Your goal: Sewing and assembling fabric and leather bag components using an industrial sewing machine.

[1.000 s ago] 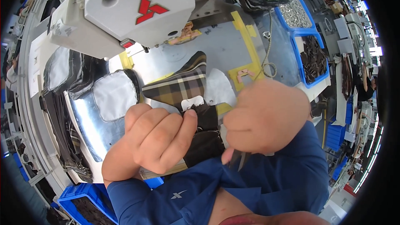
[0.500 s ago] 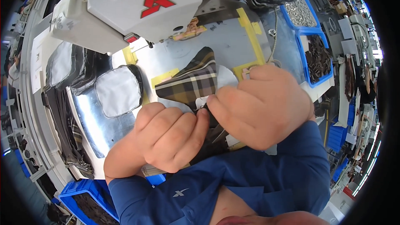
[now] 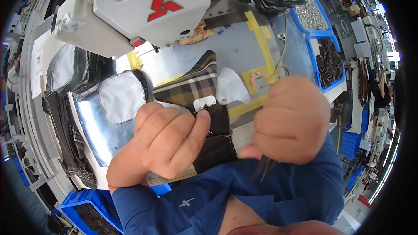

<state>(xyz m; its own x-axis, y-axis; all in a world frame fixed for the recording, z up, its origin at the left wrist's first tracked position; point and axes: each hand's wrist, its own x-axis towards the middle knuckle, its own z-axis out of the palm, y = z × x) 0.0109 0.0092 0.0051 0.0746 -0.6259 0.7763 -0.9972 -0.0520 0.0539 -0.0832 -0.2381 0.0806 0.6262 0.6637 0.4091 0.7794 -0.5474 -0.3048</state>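
Observation:
A piece of brown plaid fabric (image 3: 191, 88) lies in front of me, joined or laid against dark brown cloth (image 3: 217, 148) nearer my body. Between them sits a small white rounded piece (image 3: 204, 103) with a dark bit at its lower edge. My left hand (image 3: 170, 137) is closed, its fingertips pinching the cloth right beside that white piece. To the right, my right hand (image 3: 292, 122) is curled round a dark tool with pointed blades (image 3: 264, 169), which look like thread snips. The blades point down toward my body, apart from the fabric; the handle is hidden in my palm.
A white sewing machine head (image 3: 150, 13) stands over the metal plate, with yellow tape (image 3: 261, 45) along the plate. Grey-white pads (image 3: 122, 97) lie at left. Blue bins of metal rings (image 3: 310, 14) and brown strips (image 3: 329, 61) stand at right. A cord (image 3: 283, 45) hangs behind my right hand.
My right hand has moved off the fabric, right and toward me, and dark blades now show below it. The white piece is uncovered. My left hand has shifted slightly left.

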